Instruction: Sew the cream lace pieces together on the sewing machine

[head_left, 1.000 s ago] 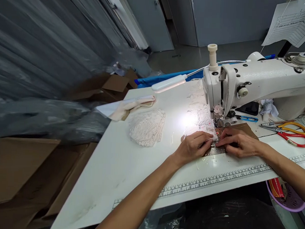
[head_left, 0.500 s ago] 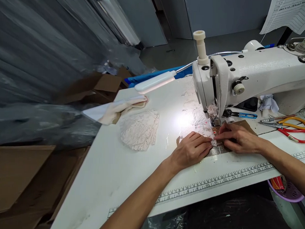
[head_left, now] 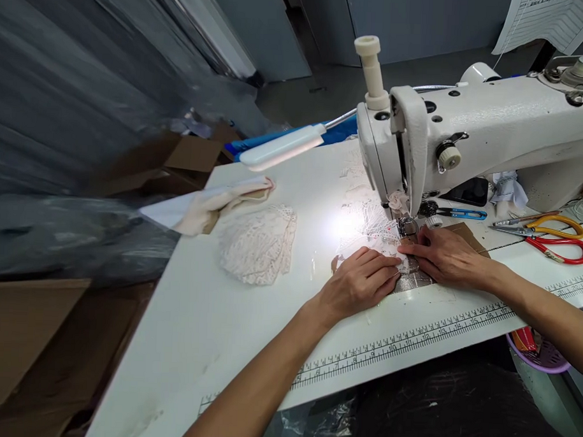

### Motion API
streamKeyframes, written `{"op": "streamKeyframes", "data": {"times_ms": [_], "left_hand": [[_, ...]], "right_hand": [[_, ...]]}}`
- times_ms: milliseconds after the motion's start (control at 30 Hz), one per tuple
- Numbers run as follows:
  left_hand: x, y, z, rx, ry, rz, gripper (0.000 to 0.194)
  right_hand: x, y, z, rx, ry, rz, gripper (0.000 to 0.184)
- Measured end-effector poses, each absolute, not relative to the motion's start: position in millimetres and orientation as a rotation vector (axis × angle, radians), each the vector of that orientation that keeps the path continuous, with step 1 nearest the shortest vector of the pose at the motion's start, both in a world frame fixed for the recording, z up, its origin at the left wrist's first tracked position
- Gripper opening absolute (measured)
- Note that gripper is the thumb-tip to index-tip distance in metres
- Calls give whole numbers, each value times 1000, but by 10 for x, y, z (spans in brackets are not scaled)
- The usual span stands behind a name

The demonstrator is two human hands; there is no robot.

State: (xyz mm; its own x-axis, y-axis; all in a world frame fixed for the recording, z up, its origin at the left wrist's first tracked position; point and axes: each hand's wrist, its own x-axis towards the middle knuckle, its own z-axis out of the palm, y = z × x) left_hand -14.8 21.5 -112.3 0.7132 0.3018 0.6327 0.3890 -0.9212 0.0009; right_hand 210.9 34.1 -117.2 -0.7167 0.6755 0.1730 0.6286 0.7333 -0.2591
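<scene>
A white sewing machine (head_left: 485, 139) stands on the white table (head_left: 249, 332). A small piece of pale lace (head_left: 384, 237) lies under the presser foot (head_left: 406, 226), lit by the machine's lamp (head_left: 279, 148). My left hand (head_left: 361, 281) rests on the lace's near edge, fingers together and pressed flat on it. My right hand (head_left: 446, 256) lies just right of the foot, fingertips pressing the same lace piece down against the brown plate beneath.
A stack of lace pieces (head_left: 259, 243) and a folded cloth (head_left: 220, 203) lie at the left. Red-handled scissors (head_left: 556, 247), yellow-handled scissors (head_left: 549, 222) and blue thread snips (head_left: 459, 213) lie right of the needle. Cardboard boxes (head_left: 169, 163) stand beyond the table's left edge. A printed ruler (head_left: 411, 340) runs along the front.
Both hands have slid the lace a little forward toward the presser foot. The view has shifted, so the machine appears closer and further left.
</scene>
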Motion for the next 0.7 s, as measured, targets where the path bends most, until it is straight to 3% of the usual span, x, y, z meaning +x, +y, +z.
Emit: {"op": "streamKeyframes", "data": {"times_ms": [300,700], "left_hand": [[-160,218,-1125,-2805,-553,-971,5],[-163,191,-1078,-2774,-555,-856,7]], "right_hand": [[2135,353,-1232,-981,-2610,350,37],[2171,228,-947,-920,-2675,604,38]]}}
